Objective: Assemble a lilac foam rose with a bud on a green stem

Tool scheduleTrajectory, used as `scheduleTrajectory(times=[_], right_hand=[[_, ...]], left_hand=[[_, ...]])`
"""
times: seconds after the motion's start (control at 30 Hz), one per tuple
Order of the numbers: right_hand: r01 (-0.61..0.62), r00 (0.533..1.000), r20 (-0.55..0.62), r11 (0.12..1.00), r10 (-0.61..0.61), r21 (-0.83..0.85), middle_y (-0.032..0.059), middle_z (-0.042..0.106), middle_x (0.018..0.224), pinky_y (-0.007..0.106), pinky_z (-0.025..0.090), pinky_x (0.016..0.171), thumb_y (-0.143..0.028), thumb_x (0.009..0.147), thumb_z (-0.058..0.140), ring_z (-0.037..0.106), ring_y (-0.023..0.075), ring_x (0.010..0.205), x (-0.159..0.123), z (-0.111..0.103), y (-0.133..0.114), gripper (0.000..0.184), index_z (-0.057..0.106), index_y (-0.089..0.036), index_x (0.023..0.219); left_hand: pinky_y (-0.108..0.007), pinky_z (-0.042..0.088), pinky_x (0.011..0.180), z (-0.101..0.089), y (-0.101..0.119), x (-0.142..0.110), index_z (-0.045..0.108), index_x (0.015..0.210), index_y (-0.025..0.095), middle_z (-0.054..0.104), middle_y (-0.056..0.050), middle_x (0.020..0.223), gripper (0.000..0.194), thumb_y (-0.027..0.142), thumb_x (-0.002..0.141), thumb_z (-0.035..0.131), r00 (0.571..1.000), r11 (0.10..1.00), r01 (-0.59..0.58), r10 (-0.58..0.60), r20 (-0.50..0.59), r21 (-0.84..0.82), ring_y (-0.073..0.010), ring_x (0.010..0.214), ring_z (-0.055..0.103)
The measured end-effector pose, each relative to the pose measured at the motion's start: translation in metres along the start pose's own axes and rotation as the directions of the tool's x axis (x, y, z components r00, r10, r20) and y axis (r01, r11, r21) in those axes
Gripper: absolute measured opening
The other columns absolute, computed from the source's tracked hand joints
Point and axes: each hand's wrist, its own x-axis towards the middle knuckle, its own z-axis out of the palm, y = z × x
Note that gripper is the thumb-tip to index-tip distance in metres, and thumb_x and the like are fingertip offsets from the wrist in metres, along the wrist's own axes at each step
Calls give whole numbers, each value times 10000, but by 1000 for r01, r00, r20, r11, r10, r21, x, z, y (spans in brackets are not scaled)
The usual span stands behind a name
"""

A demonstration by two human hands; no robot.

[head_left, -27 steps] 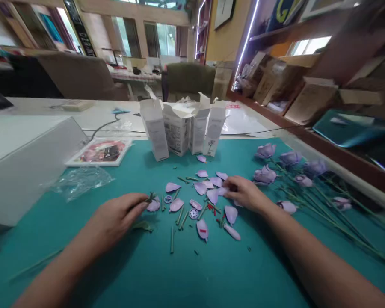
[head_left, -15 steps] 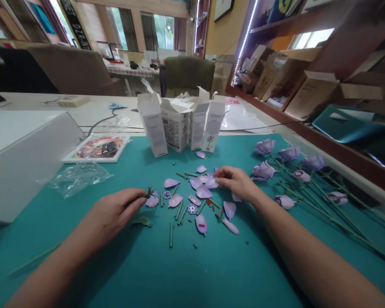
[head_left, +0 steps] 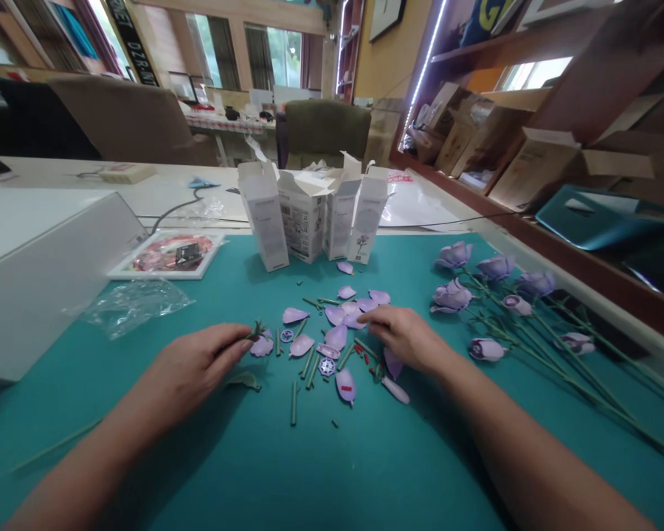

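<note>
Lilac, thin, cupped petals (head_left: 336, 338) on teal tabletop (head_left: 332, 476): likely sorting with right hand (head_left: 406, 337), fingers curled, can't tell if gripping | pinching spiky green piece (head_left: 259, 329) in left hand (head_left: 199, 363) | next, probably: separate one petal

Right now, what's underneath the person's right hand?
Part of a lilac petal shows below the right hand, and the fingertips are at the edge of a petal cluster. The hand covers the rest, so I can't tell what lies beneath the palm.
</note>
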Motion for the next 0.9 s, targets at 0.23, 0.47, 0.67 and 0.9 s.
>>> scheduleTrajectory(times=[0.23, 0.47, 0.67, 0.9], right_hand=[[-94, 956, 266, 989, 121, -112, 42, 651, 948, 262, 417, 676, -194, 691, 693, 583, 182, 816, -19, -28, 8, 240, 677, -208, 930], [-191, 925, 349, 977, 147, 93, -17, 608, 730, 230, 373, 584, -172, 761, 603, 535, 134, 676, -22, -31, 13, 33, 585, -199, 768], [-64, 989, 128, 990, 81, -128, 52, 663, 948, 270, 396, 679, -250, 847, 583, 590, 182, 818, 8, -21, -4, 150, 652, -213, 975], [10, 999, 47, 953, 4, -304, 84, 645, 918, 272, 355, 619, -258, 838, 584, 576, 200, 806, 36, 5, -10, 103, 645, -191, 887]], left_hand=[[-369, 547, 752, 0, 0, 1, 719, 989, 248, 750, -71, 1040, 516, 584, 814, 368, 1000, 1000, 20, -20, 14, -12, -304, 930, 694], [-360, 542, 743, 1, 0, 1, 715, 995, 239, 751, -71, 1009, 542, 594, 818, 346, 999, 1000, 22, -22, 23, 0, -289, 899, 695], [-338, 537, 730, 6, -6, -1, 718, 996, 258, 753, -61, 978, 513, 587, 871, 345, 999, 999, -38, 38, -6, -7, -261, 850, 689], [-355, 540, 761, 4, -7, -2, 719, 1004, 248, 754, -73, 959, 490, 561, 894, 359, 997, 997, -70, 69, -45, -25, -253, 830, 689]])
